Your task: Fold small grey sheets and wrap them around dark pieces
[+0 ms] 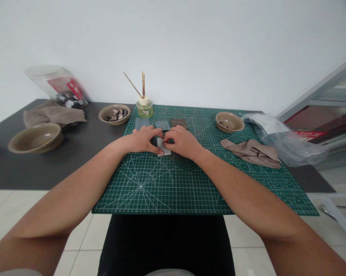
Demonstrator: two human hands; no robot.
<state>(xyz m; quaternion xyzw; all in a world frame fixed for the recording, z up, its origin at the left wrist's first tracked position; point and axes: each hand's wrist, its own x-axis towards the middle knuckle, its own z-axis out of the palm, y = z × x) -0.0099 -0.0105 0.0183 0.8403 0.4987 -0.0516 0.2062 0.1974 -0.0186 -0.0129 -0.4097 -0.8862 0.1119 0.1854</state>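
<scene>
My left hand and my right hand meet over the green cutting mat, fingers curled and pinched together on a small pale grey fabric piece lying on the mat. Just beyond the hands lie three small fabric swatches: two grey-blue ones and a dark brown one. Part of the small piece is hidden under my fingers.
A reed diffuser stands at the mat's far edge. Bowls: one with small pieces, an empty-looking one, another on the mat. Beige cloths, a plastic bag and a tipped jar lie around.
</scene>
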